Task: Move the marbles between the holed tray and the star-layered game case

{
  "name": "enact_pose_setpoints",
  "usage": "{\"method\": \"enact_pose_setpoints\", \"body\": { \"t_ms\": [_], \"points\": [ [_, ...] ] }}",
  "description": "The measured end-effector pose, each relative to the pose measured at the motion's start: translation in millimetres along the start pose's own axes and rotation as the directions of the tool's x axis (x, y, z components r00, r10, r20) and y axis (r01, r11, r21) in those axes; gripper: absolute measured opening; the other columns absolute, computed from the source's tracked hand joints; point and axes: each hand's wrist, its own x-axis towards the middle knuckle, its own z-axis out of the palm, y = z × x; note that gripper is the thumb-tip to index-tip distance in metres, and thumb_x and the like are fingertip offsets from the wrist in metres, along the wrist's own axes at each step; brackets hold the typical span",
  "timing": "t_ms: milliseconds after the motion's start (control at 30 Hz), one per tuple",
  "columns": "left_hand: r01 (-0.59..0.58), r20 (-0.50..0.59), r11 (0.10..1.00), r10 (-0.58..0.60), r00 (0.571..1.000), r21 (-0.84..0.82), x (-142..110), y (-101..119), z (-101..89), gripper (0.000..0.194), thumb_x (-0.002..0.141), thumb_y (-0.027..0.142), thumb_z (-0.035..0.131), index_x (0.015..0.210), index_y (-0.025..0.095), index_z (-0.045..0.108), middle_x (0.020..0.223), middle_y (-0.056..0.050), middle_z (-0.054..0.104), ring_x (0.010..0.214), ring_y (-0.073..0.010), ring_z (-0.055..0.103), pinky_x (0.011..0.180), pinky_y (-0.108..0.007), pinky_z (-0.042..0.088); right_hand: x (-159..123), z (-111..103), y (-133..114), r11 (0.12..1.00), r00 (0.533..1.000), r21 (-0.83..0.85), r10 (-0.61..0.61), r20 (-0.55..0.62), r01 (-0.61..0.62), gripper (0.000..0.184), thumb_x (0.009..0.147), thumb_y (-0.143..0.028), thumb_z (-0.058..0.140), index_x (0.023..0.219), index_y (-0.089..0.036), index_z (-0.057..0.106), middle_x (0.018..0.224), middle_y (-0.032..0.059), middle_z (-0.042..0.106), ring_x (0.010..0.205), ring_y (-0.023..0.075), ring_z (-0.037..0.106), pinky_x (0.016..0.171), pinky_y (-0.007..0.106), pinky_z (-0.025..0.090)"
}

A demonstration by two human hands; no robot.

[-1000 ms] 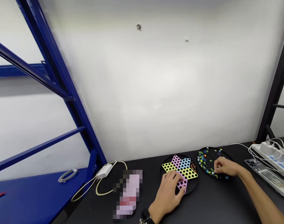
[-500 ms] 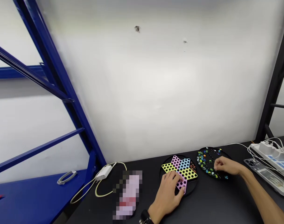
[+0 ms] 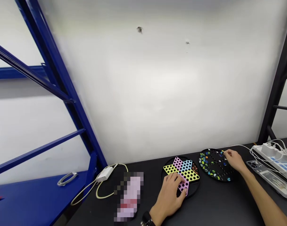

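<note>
My left hand [image 3: 171, 193] lies on a star-shaped Chinese checkers board [image 3: 192, 176] with pink, yellow and blue points full of dark holes. Its fingers rest on the board's near part, and the thumb sits apart at the edge of a pink point. A round black tray [image 3: 215, 171] stands to the right, with several coloured glass marbles [image 3: 203, 162] scattered in it, mostly along its left side. At the tray's far right rim is my right hand [image 3: 233, 158], fingers pinched together close to a yellow marble [image 3: 223, 152]. What the fingertips hold is hidden.
A phone-like device [image 3: 273, 179] and a white power strip [image 3: 278, 157] with tangled cables lie at the right. On the left are a white adapter [image 3: 105, 174] with a looped cable and a blurred pinkish item [image 3: 131, 196]. A blue metal frame [image 3: 70, 91] leans nearby.
My right hand has moved from over the tray's middle, away and to the right, to its far right rim. More marbles there are now uncovered. My left hand and the board have stayed put.
</note>
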Motion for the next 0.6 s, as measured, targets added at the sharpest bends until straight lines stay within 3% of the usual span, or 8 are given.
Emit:
{"method": "enact_pose_setpoints", "body": {
  "t_ms": [67,167,367,467,600],
  "points": [
    [-0.002,-0.003,1.0,0.002,1.0,-0.002,0.1,-0.1,0.3,0.013,0.087,0.024,0.057,0.099,0.025,0.057,0.107,-0.003,0.06,0.104,-0.0235,0.054,0.094,-0.039,0.041,1.4,2.2,6.9,0.976,0.998,-0.219,0.003,0.059,0.01,0.026,0.08,-0.049,0.055,0.073,-0.024,0.054,0.072,0.0039,0.065,0.074,0.0235,0.061,0.063,0.03,0.041],
    [0.004,0.001,1.0,-0.004,1.0,-0.01,0.4,0.1,0.2,0.012,0.087,0.024,0.057,0.099,0.025,0.057,0.108,-0.004,0.061,0.105,-0.0236,0.054,0.094,-0.039,0.041,0.3,3.3,10.8,0.923,0.988,-0.383,0.028,0.151,0.032,0.023,0.078,-0.048,0.062,0.075,-0.025,0.057,0.082,0.0059,0.069,0.078,0.0264,0.065,0.063,0.031,0.041],
    [0.009,0.011,1.0,-0.009,1.0,0.005,0.8,0.9,-1.0,0.013,0.086,0.023,0.058,0.099,0.025,0.057,0.108,-0.003,0.06,0.105,-0.0235,0.055,0.095,-0.04,0.04,0.8,0.4,10.5,0.922,0.984,-0.381,0.007,0.178,0.062,0.028,0.086,-0.048,0.054,0.071,-0.024,0.055,0.078,0.0064,0.069,0.078,0.0249,0.066,0.062,0.03,0.041],
    [0.004,0.004,1.0,-0.004,1.0,0.009,0.3,0.0,-0.3,0.013,0.086,0.023,0.058,0.099,0.025,0.057,0.108,-0.003,0.061,0.104,-0.0231,0.055,0.094,-0.039,0.041,2.6,-4.1,15.8,0.917,0.982,-0.398,0.038,0.184,0.039,0.03,0.08,-0.053,0.06,0.073,-0.025,0.056,0.081,0.0058,0.07,0.078,0.0259,0.066,0.063,0.031,0.043],
    [-0.009,-0.013,1.0,0.009,1.0,0.019,-0.2,-2.5,2.2,0.014,0.086,0.023,0.059,0.099,0.026,0.057,0.107,-0.002,0.061,0.104,-0.0227,0.056,0.094,-0.037,0.042,5.4,-7.7,26.5,0.911,0.974,-0.411,0.059,0.217,0.036,0.025,0.072,-0.046,0.07,0.076,-0.025,0.058,0.082,0.0049,0.07,0.075,0.0254,0.066,0.062,0.031,0.043]
  ]
}}
